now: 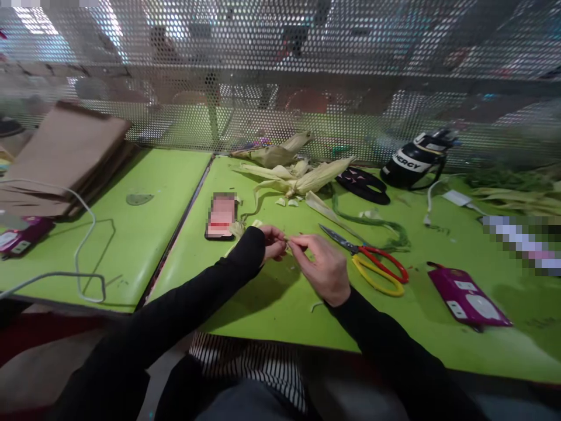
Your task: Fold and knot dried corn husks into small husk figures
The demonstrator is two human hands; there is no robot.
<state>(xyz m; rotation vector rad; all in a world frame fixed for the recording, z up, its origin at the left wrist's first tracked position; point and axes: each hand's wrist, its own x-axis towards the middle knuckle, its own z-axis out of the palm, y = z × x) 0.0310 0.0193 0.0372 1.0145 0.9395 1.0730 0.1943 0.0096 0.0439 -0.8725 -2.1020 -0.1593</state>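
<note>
My left hand (272,242) and my right hand (323,266) meet fingertip to fingertip low over the table, both pinched on a small yellowish-green strip of corn husk (288,245). Pale husk ends (238,229) stick out beside and behind my left wrist. Just right of my right hand lie scissors (379,269) with one red and one yellow handle, blades slightly apart. Beyond my hands is a pile of dried corn husks (298,178), with a green braided cord (372,220) trailing to its right. A phone (222,216) rests left of my hands.
A perforated metal screen (272,70) borders the green table (258,310) at the back. Around me are a black bottle (414,161), a dark round object (363,184), purple packets (468,297), paper bags (74,152) and a white cable (90,234).
</note>
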